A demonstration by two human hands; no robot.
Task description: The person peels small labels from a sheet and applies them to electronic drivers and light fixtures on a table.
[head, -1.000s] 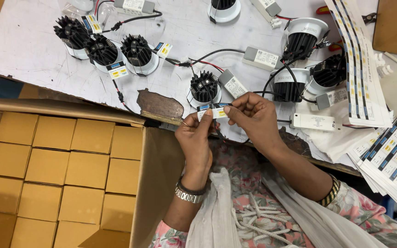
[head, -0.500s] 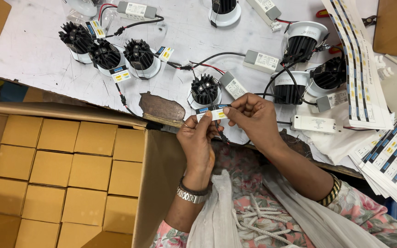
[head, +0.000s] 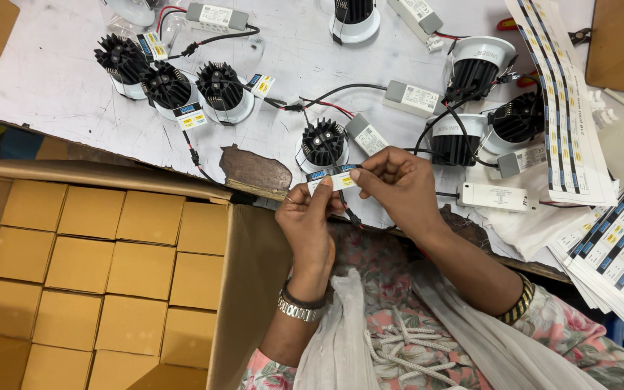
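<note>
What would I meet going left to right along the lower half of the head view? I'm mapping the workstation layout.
Open cardboard carton of small yellowish boxes → left hand → small label pinched by both hands → right hand → white driver box → stacked label sheets.

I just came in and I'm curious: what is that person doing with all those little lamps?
A person sits at a white table covered with small round lamps with black finned backs. Both hands hold one small blue, white and yellow sticker: the left hand pinches one end and the right hand the other, just in front of one lamp and over its wire. Sheets of matching stickers lie to the right. A big cardboard carton of small yellow boxes sits to the left.
</note>
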